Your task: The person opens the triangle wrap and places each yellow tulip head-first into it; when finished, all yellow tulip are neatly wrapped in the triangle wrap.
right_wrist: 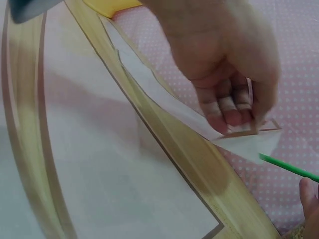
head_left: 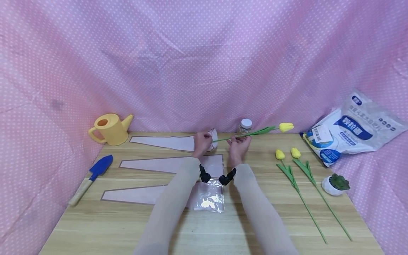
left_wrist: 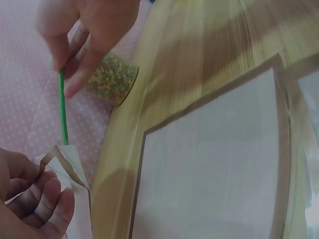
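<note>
In the head view my left hand (head_left: 202, 144) pinches the wide, raised mouth of a tapered white flower sleeve (head_left: 165, 142) with a brown border. My right hand (head_left: 239, 148) pinches the green stem of a yellow tulip (head_left: 286, 127), its bloom pointing right. The stem's cut end is at the sleeve's mouth; in the right wrist view the green stem (right_wrist: 286, 167) meets the white paper (right_wrist: 249, 144), and how far it reaches inside cannot be told. Behind the right hand stands a white-lidded jar (head_left: 245, 124) of coloured granules.
Two more sleeves (head_left: 143, 164) (head_left: 134, 194) lie nearer, one partly under clear plastic film (head_left: 208, 203). Two tulips (head_left: 299, 193) (head_left: 331, 210), a potted succulent (head_left: 333, 186) and a fertilizer bag (head_left: 353, 131) are right. A yellow watering can (head_left: 111, 131) and blue trowel (head_left: 101, 165) are left.
</note>
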`<state>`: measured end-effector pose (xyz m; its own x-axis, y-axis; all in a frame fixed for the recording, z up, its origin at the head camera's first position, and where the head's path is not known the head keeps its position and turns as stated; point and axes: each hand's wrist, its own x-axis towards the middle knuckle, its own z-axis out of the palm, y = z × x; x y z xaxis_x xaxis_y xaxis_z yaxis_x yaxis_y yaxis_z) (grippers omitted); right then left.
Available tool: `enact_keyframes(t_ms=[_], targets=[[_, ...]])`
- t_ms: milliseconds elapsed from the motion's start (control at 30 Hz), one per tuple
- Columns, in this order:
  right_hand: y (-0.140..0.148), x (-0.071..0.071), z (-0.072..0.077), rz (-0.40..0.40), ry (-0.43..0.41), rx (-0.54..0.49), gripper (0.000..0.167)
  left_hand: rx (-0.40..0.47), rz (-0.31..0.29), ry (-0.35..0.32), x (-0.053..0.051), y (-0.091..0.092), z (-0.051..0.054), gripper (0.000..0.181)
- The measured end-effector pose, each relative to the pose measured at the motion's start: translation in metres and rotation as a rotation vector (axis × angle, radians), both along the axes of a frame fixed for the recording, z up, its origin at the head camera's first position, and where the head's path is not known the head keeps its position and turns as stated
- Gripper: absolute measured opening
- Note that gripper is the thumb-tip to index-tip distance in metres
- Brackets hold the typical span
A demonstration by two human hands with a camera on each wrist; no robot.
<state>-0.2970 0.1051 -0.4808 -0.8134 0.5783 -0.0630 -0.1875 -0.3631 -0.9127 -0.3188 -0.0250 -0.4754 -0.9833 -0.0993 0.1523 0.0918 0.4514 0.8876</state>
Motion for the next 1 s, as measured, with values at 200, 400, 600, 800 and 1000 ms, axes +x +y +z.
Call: enact_keyframes(t_ms=[200,400,600,800,1000], targets=[[-0.001,0.002,-0.001,0.084,0.000,0.041,0.034,-0.009,0.013,-0.015,0.001,0.005,0.002,0.015],[0.006,0.000,0.006,0.034,0.014,0.038,0.036,-0.016,0.024,-0.020,0.001,0.005,0.003,0.014],[0.013,-0.001,0.007,0.020,0.032,0.026,0.033,-0.013,0.013,-0.010,0.002,0.005,0.004,0.014],[0.015,0.002,0.004,0.087,-0.021,0.059,0.031,-0.014,-0.006,0.000,0.002,0.007,0.005,0.015],[0.016,0.004,0.007,0.128,-0.034,0.090,0.025,-0.029,0.020,-0.040,0.003,0.007,0.006,0.014]])
